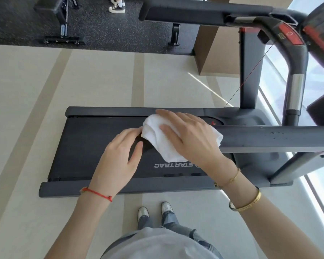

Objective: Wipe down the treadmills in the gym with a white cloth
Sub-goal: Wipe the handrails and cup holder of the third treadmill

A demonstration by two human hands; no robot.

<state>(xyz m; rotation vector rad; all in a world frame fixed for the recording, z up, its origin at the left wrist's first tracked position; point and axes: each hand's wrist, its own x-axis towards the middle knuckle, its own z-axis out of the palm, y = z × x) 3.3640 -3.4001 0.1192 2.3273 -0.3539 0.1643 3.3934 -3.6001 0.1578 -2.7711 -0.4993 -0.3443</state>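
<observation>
A black Star Trac treadmill [94, 146] lies crosswise in front of me, its belt to the left and its console to the right. A white cloth [163, 144] is draped over the left end of the near handrail [269, 137]. My right hand [191, 135] lies flat on the cloth with fingers spread, pressing it onto the rail. My left hand [118, 157] reaches in from the left; its fingertips touch the cloth's left edge and the thumb sits below, beside the rail's end. The rail's tip is hidden under the cloth.
The far handrail [195, 10] and the console with a red stop button [290, 35] rise at the upper right on a black upright [249, 71]. A wooden column [219, 53] stands behind. Weight equipment [64, 21] and another person's shoe [117, 6] are on the dark floor beyond.
</observation>
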